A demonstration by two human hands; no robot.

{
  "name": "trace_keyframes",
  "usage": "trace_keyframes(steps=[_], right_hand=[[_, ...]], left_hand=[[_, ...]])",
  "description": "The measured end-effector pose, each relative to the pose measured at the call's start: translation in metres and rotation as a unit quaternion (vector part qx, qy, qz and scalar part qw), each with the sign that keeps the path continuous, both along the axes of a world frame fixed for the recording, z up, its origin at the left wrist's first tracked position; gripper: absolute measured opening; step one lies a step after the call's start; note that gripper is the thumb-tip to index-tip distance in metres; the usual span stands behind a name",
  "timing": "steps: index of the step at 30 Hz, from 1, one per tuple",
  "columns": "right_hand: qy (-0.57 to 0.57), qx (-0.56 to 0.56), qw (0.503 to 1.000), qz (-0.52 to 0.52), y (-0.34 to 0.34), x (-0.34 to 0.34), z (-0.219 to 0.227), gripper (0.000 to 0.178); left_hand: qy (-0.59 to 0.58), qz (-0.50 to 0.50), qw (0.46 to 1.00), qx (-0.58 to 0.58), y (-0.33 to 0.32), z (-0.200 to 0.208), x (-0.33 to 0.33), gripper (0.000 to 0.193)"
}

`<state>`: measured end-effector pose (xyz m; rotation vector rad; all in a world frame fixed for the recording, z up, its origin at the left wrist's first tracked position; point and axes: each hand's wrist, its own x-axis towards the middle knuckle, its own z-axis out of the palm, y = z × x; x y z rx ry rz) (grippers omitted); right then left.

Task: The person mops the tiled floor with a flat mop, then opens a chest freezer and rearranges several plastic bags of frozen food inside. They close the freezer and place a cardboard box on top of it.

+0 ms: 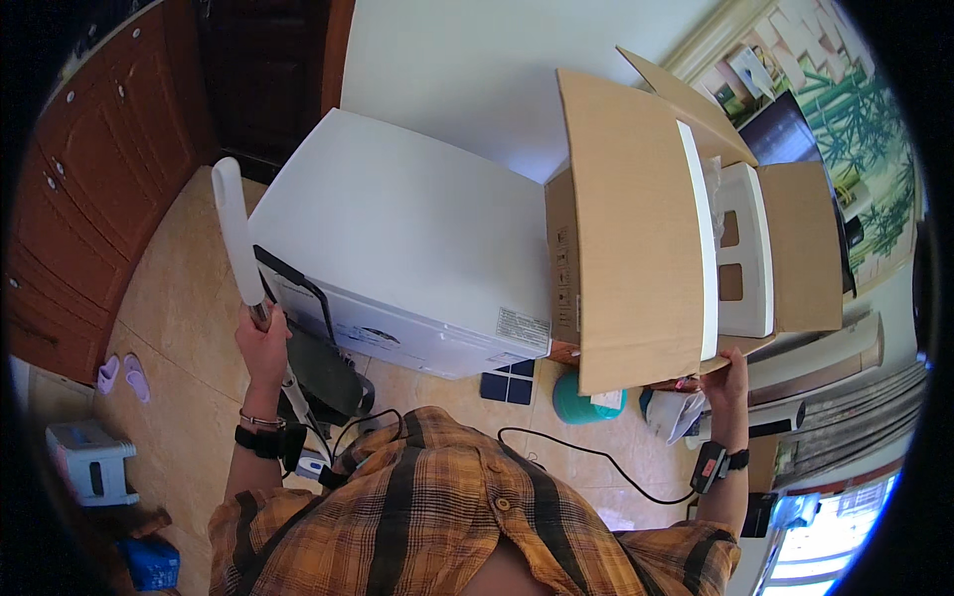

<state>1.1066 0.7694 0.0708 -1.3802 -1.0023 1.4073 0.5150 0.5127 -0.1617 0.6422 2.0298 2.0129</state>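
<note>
My left hand [262,343] is closed around the metal shaft of a long pole with a white grip [235,223]; the grip rises above my fist, and the pole's lower end is partly hidden by my body. My right hand [728,375] has its fingers closed on the lower edge of an open cardboard box [641,238], at the right. The box's flaps stand apart, and white foam packing [747,248] with cut-outs shows inside. Between my two hands stands a large white chest-like appliance [407,204], its left front near the pole.
Behind the pole is a dark green object [323,372]. A dark square panel [507,385] and a teal container [588,400] are on the floor ahead. Lilac slippers [136,377] and a grey-blue stool [91,462] are at left, by wooden cabinets [94,169]. A black cable [596,453] hangs near me.
</note>
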Motion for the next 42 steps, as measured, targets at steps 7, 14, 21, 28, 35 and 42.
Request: trace_keyframes(steps=[7,14,21,28,35,42], right_hand=[[0.044,0.002,0.998,0.037,0.009,-0.056,0.013,0.03],[-0.083,-0.045,0.983,0.158,0.069,-0.189,0.022,0.044],[-0.167,-0.069,0.956,0.231,0.11,-0.29,0.033,0.051],[-0.207,0.076,0.942,0.253,0.169,-0.32,0.024,0.042],[-0.285,0.281,0.894,0.203,0.262,-0.35,0.001,0.055],[-0.199,0.211,0.931,0.222,0.238,-0.295,-0.036,0.062]], left_hand=[[0.018,-0.016,1.0,-0.011,0.003,-0.007,-0.015,0.009],[-0.012,-0.002,1.0,-0.014,-0.004,-0.003,-0.028,0.009],[-0.019,0.059,0.998,-0.028,-0.024,0.0,-0.039,0.013],[0.008,0.054,0.998,-0.01,-0.032,0.009,-0.029,0.014],[0.012,0.054,0.997,-0.048,-0.04,0.018,-0.004,0.013],[0.049,0.127,0.99,-0.041,-0.078,0.041,0.06,0.011]])
